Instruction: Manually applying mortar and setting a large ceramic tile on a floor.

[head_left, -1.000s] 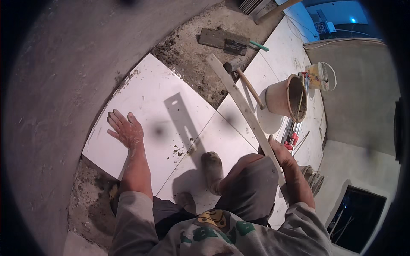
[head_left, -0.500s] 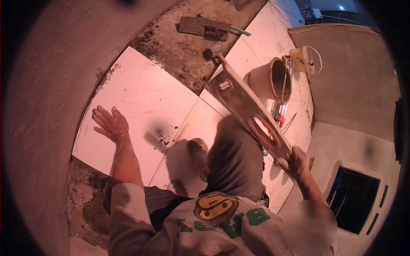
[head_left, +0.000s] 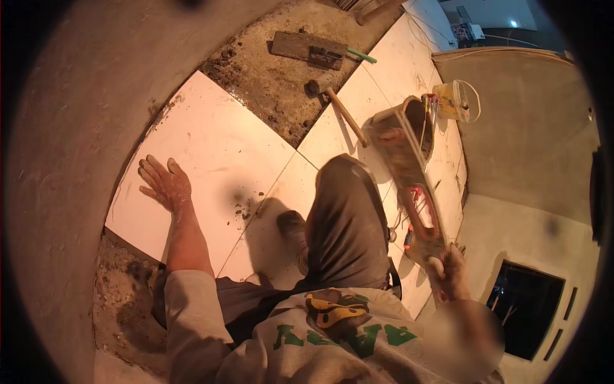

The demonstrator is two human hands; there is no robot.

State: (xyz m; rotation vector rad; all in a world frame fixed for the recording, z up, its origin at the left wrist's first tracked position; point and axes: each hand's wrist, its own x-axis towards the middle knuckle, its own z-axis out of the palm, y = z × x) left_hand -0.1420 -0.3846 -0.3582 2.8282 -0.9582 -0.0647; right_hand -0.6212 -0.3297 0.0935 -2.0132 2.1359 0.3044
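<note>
My left hand (head_left: 166, 185) lies flat, fingers spread, on a large white floor tile (head_left: 217, 141) beside the wall. My right hand (head_left: 453, 275), blurred, grips the near end of a long spirit level (head_left: 409, 173) with an oblong hand hole. The level is raised and tilted, its far end in front of a mortar-stained bucket (head_left: 419, 121), part of which it hides. A mallet (head_left: 345, 115) with a wooden handle lies across the tile edge, its dark head on bare mortar. My bent knee (head_left: 345, 185) is between my hands.
A mortar-caked rectangular trowel (head_left: 307, 48) with a green handle lies on rough mortar (head_left: 256, 70). Behind the bucket stands a yellow-and-white pail (head_left: 451, 102). Red-and-metal tools (head_left: 409, 237) lie near the level. Walls rise at left and right; exposed mortar (head_left: 128, 294) borders the tile at lower left.
The spirit level has swung right, away from the tile corner and over the bucket, uncovering the mallet's handle. My right hand has come slightly nearer to me. My left hand stays put.
</note>
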